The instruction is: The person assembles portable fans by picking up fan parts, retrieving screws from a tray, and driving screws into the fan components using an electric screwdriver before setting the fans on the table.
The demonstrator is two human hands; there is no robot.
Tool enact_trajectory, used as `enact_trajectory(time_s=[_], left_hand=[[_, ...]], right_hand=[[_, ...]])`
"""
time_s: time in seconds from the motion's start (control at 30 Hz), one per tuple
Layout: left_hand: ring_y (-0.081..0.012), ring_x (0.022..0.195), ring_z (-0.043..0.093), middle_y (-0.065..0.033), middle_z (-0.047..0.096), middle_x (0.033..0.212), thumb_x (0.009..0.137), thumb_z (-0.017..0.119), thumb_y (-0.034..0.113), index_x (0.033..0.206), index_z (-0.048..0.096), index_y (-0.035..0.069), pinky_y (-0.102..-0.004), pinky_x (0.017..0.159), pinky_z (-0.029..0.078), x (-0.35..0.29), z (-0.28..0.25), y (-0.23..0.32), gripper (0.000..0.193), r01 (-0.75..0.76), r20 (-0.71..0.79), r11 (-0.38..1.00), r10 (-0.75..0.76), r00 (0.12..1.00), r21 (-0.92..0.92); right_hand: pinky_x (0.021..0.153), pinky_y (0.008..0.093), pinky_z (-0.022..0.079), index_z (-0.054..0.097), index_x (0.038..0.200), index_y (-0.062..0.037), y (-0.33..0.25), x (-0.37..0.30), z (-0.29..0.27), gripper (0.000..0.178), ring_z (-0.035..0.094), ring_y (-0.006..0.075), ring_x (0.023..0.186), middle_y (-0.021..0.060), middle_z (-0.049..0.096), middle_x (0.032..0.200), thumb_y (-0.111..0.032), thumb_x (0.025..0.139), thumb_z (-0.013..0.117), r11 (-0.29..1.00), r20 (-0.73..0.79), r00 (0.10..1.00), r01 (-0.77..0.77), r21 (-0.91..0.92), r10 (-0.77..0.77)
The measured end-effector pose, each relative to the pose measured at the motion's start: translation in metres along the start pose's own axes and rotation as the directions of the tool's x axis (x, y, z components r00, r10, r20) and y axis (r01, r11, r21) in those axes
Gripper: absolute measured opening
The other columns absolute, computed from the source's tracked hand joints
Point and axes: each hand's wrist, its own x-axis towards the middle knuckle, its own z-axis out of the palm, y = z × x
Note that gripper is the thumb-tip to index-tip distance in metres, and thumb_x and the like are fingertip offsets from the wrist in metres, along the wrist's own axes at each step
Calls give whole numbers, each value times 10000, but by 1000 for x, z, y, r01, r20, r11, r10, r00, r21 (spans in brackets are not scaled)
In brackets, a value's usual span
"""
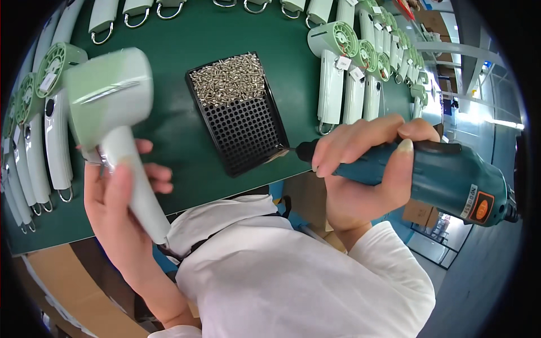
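My left hand [115,211] is closed round the handle of a pale green and white hair dryer [110,96], held upright over the left of the table; its body is slightly blurred. In my right hand [360,194] lies a teal electric screwdriver [451,174], fingers wrapped round its barrel and thumb along the side. The thin bit points left, its tip by the lower right corner of a black perforated tray [248,135]. Small metal screws [228,79] heap over the far half of this tray; rows of holes show in its near half. Whether the tip carries a screw, I cannot tell.
More dryers [59,141] line the left side of the green table [169,34], with others [332,84] in rows at the right. White handles [104,17] with metal loops lie along the far edge. Cardboard boxes [420,213] stand beyond the table at the right.
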Motion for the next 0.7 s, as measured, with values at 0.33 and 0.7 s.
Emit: enact_trajectory(time_s=[0.33,0.7], left_hand=[[-86,487,418,-48,439,795,1008,408,360,1371,337,-58,-217,385,406,8,9,-15,558,226,299,841,-81,951,-492],[-129,536,413,-43,431,744,1009,417,271,1149,500,12,-276,498,357,16,14,-23,306,384,408,729,-157,899,-566]], right_hand=[[423,373,501,392,1113,-103,7,-5,-2,187,488,225,408,120,501,663,-229,976,384,999,53,998,36,-37,-34],[346,316,429,454,1115,-42,-17,0,23,295,437,180,361,102,491,672,-300,984,397,910,-117,982,182,371,-149]])
